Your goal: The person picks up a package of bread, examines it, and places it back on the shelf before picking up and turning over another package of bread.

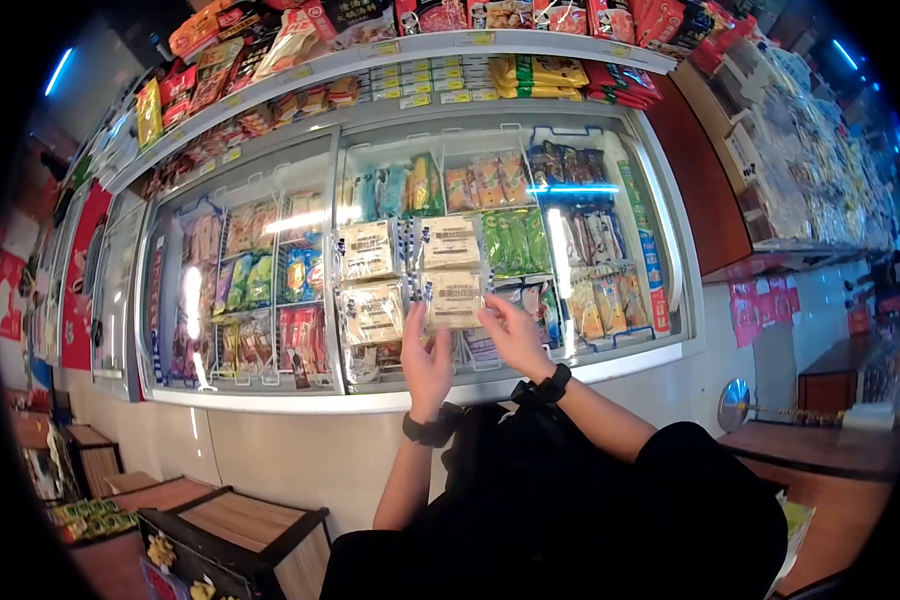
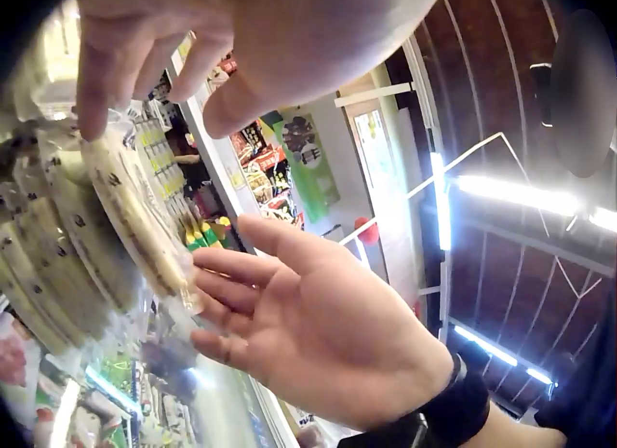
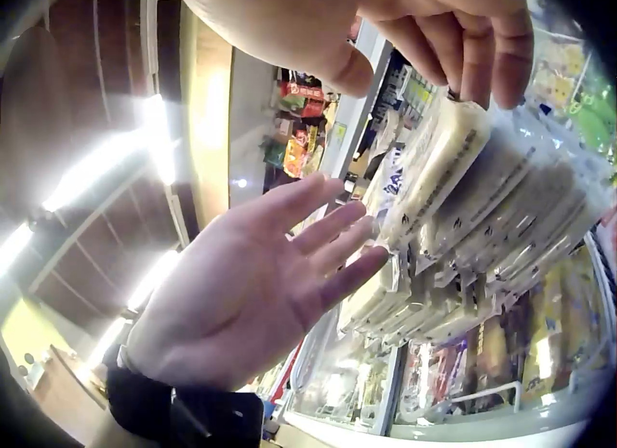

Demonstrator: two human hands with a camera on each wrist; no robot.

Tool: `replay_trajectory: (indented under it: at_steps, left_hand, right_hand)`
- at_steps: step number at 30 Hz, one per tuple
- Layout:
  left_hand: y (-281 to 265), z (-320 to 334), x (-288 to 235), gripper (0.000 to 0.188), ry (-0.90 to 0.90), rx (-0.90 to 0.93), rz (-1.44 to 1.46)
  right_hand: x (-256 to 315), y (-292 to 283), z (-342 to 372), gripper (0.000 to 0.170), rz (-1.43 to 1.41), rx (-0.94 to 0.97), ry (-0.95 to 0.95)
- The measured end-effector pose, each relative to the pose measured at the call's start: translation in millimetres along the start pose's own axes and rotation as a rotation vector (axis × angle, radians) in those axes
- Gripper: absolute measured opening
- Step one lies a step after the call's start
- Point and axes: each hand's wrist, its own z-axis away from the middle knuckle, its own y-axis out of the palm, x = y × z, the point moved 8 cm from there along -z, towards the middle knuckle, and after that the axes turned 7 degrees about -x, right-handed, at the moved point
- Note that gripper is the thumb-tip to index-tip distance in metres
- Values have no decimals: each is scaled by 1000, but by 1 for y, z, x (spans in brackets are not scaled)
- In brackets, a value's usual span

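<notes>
White-labelled clear packets lie in several stacks on the freezer's glass lid, such as the stack [image 1: 368, 250] at the upper left in the head view. The left hand [image 1: 428, 368] has its fingers at the near left edge of the lower-right packet [image 1: 455, 297]. At that packet's right edge are the fingertips of the right hand [image 1: 518, 338]. In the left wrist view, the right hand [image 2: 323, 323] shows an open palm, its fingers against the packet's end [image 2: 140, 221]. The left hand [image 3: 241, 284] is also spread, thumb apart, beside the stacks in the right wrist view.
Wrapped ice pops [image 1: 515, 243] fill wire baskets under the glass, inside the white freezer rim [image 1: 400, 402]. Shelves behind hold colourful food bags [image 1: 540, 72]. Bagged goods [image 1: 800, 140] stand at the right, and a wooden-topped box [image 1: 245, 520] is at the lower left.
</notes>
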Motion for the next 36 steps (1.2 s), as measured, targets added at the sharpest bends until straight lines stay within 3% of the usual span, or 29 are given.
replay_trajectory:
  at_steps: [4, 9, 14, 18, 21, 24, 25, 29, 33, 36]
  left_hand:
    - [-7, -5, 0, 49, 7, 35, -23]
    - [-14, -4, 1, 44, 26, 35, -5]
    - [-15, 4, 8, 39, -21, 78, 69]
    - [6, 22, -8, 29, -49, 241, 157]
    - [35, 47, -25, 21, -57, 412, 44]
    - [72, 79, -20, 18, -43, 574, 37]
    - [88, 94, -27, 17, -32, 611, 31]
    - [154, 159, -55, 16, -1, 809, 19]
    - [227, 244, -79, 19, 48, 1046, 57]
    - [274, 319, -105, 19, 7, 1212, 84]
  right_hand:
    - [4, 13, 4, 47, 0, 43, 137]
    - [12, 11, 5, 55, 27, 70, 92]
    - [13, -20, 16, 58, -43, -46, 75]
    - [17, -64, 44, 52, -108, -41, 128]
    - [14, -104, 72, 45, -163, -67, 72]
    - [0, -147, 115, 43, -198, -122, 188]
    - [-4, -163, 128, 42, -135, -158, 141]
    - [-16, -232, 197, 42, -213, -209, 240]
    - [-48, -300, 280, 45, -483, -587, 136]
    - [-62, -356, 348, 44, -486, -674, 328]
